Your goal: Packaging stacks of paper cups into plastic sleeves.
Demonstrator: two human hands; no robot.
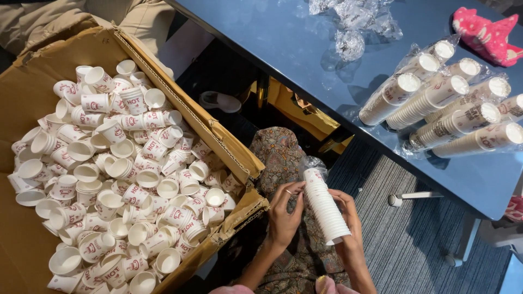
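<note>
Dark blue table (pixel 305 49) filled the upper right of the frame with bagged sleeves of paper cups (pixel 447 109), while a cardboard box (pixel 229 147) of loose printed cups (pixel 109 174) took the left. At lower centre both hands were closed on a nested stack of white paper cups (pixel 326 209), the left hand (pixel 284 215) in a pinching grip beside its upper part where a clear plastic bag (pixel 311 162) sat, the right hand (pixel 348 223) cupping the lower side. Doing this well probably meant keeping the stack straight and tightly nested.
</note>
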